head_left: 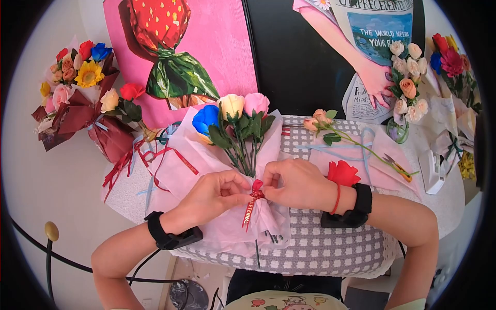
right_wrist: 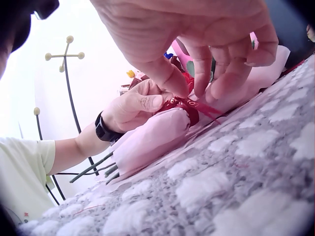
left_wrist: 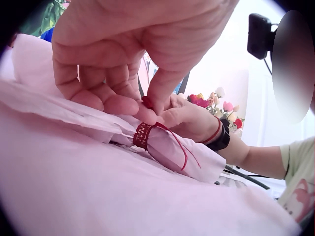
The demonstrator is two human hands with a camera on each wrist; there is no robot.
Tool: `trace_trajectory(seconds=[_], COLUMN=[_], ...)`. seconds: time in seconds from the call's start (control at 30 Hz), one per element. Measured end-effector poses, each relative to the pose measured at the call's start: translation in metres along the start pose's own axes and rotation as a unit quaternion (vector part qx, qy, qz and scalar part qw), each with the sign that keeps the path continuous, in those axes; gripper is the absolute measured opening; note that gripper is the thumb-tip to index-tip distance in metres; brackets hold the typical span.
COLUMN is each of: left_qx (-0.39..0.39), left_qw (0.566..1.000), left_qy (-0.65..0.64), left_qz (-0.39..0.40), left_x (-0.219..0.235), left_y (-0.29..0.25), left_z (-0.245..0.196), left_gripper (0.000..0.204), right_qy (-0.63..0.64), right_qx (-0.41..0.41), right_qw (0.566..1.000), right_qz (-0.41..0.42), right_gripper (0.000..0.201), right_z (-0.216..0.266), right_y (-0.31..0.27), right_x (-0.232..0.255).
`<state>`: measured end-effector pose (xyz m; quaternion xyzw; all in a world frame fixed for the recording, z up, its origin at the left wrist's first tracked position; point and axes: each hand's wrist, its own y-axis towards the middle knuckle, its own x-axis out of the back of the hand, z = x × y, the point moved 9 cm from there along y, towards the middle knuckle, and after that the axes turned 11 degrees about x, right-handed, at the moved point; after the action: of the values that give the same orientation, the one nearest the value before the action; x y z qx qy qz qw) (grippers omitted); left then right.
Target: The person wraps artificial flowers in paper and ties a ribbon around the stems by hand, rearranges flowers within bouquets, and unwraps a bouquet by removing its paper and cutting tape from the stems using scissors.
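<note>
Nearest: stems (right_wrist: 91, 167) poke out below gathered pink paper (head_left: 266, 217). Red ribbon (head_left: 248, 213) circles the paper's waist. Risk: a slack knot could let the bunch slip; pulling too hard could crumple or tear the paper. Left hand (head_left: 213, 195): fingers curled, thumb and fingertips pinching ribbon. Right hand (head_left: 298, 182): nearly closed, thumb and forefinger apparently pinching ribbon too. Farther: blue rose (head_left: 205, 120), at the bunch's top, could shift if stems twist.

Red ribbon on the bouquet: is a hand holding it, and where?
The left hand pinches the red ribbon, close to where it circles the gathered pink wrapping. The right hand is beside it, its grip unclear.
</note>
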<state>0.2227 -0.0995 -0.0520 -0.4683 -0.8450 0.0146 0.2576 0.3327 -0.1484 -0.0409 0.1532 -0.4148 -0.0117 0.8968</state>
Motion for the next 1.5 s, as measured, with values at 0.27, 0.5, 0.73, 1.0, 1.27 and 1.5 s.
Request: trace_trajectory(seconds=[0.27, 0.5, 0.73, 1.0, 1.27, 1.5], left_qx=[0.010, 0.022, 0.063, 0.042, -0.018, -0.017], left_qw=[0.998, 0.997, 0.989, 0.993, 0.995, 0.994], left_qy=[-0.051, -0.074, -0.135, -0.108, 0.080, 0.100], left_qz=[-0.020, -0.008, 0.014, 0.012, -0.065, -0.043], left_x=[-0.001, -0.005, -0.010, -0.008, -0.002, 0.001], left_y=[0.009, 0.009, 0.008, 0.012, -0.003, 0.001], left_z=[0.005, 0.007, 0.005, 0.006, -0.009, 0.005], left_gripper=[0.012, 0.009, 0.009, 0.010, 0.013, 0.008], right_qy=[0.048, 0.096, 0.113, 0.159, 0.118, 0.051], right_qx=[0.001, 0.039, 0.032, 0.032, 0.036, 0.018], right_qw=[0.998, 0.994, 0.992, 0.987, 0.992, 0.998], right_qz=[-0.032, -0.045, -0.048, 0.001, -0.015, -0.039], right_gripper=[0.012, 0.007, 0.011, 0.009, 0.012, 0.013], right_z=[-0.001, 0.006, 0.002, 0.000, 0.001, -0.001], right_y=[0.004, 0.002, 0.004, 0.009, 0.010, 0.008], right_x=[0.000, 0.002, 0.002, -0.005, -0.004, 0.001])
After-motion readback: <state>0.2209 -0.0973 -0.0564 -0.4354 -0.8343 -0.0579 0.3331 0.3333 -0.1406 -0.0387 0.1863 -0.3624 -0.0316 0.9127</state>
